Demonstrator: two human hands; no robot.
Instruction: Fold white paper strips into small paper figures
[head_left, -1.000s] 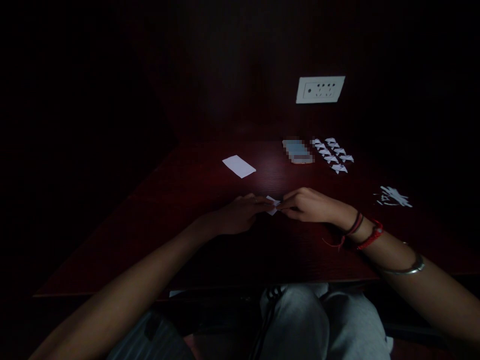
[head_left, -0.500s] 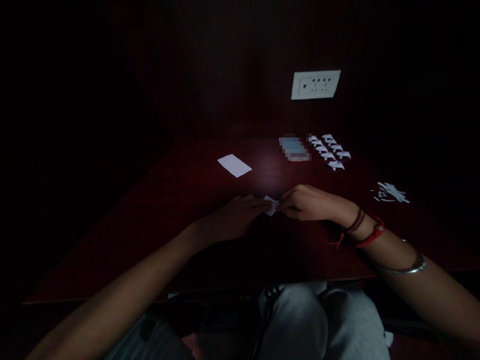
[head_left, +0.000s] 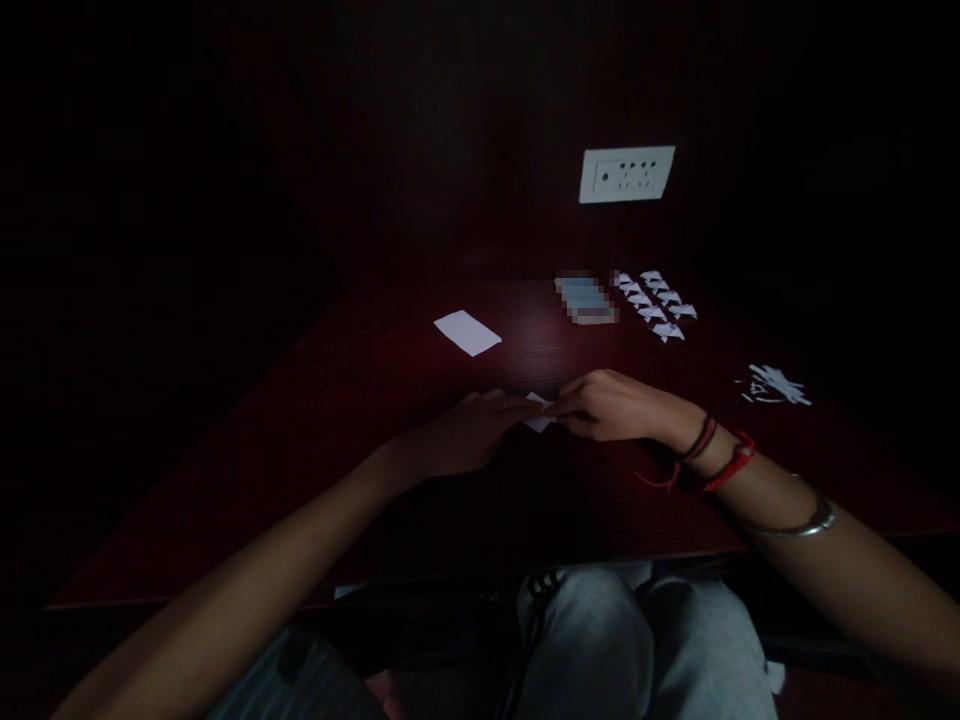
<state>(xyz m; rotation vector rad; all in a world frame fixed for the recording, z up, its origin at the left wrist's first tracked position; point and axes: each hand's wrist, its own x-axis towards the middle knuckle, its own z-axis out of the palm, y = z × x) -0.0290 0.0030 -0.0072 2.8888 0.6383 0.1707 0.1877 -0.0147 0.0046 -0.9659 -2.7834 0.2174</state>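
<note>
The left hand (head_left: 471, 432) and the right hand (head_left: 613, 405) meet at the middle of the dark red table (head_left: 330, 430). The fingertips of both are drawn narrow and pinch a small white paper piece (head_left: 538, 416) between them, low against the tabletop. Most of the piece is covered by the fingers, so its folds cannot be made out. The right wrist wears a red thread bracelet (head_left: 726, 466) and a metal bangle (head_left: 796, 527).

Farther back lie a white paper sheet (head_left: 467, 332), a pixelated object (head_left: 586, 299) that cannot be identified, and rows of folded paper pieces (head_left: 655, 303). Paper scraps (head_left: 776, 385) sit at the right. The room is very dark, and the table's edges fade out.
</note>
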